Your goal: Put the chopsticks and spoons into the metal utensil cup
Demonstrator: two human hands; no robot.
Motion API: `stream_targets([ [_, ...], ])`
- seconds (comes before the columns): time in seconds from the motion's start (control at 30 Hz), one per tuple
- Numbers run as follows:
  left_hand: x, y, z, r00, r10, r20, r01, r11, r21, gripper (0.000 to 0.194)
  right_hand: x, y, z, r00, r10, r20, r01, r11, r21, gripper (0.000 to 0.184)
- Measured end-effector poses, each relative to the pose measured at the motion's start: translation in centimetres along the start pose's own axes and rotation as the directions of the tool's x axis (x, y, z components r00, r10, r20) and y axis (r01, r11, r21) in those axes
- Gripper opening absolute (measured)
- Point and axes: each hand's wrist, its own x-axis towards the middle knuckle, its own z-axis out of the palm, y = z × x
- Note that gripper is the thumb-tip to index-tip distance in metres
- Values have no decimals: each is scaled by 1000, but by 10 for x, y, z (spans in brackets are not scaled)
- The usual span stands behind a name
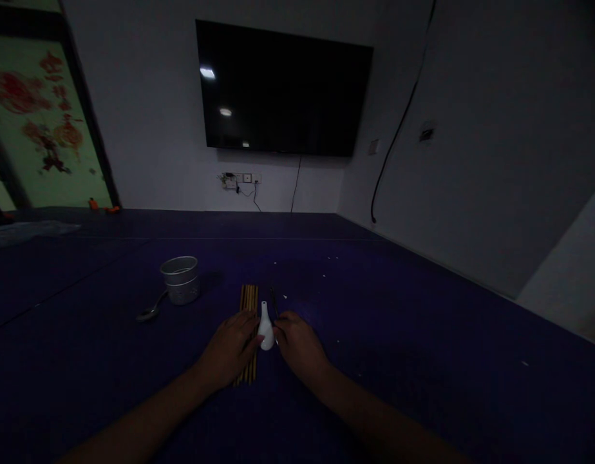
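Note:
A row of wooden chopsticks (pixel 250 298) lies side by side, pointing away from me. My left hand (pixel 230 347) rests across them with its fingers stretched out, its thumb touching the edge of a white spoon (pixel 265 332). That spoon lies between my hands, bowl toward me and handle away. Just right of it, my right hand (pixel 300 343) has its fingers closed around a thin dark-handled utensil (pixel 273 300). The lower end of this utensil is mostly hidden by the fingers, so its kind is unclear.
To the left stand stacked metal cups (pixel 182 293), with a metal spoon (pixel 150 314) beside them. Small white scraps dot the dark blue surface (pixel 398 309). Clear plastic (pixel 34 232) lies at the far left. A television (pixel 285 90) hangs on the wall.

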Motion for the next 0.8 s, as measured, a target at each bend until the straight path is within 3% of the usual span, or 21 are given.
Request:
stream_targets([
  [0.8, 0, 5, -4, 999, -3, 34, 1, 999, 39, 40, -1, -3, -5, 1000, -21, 16, 21, 999, -24, 26],
])
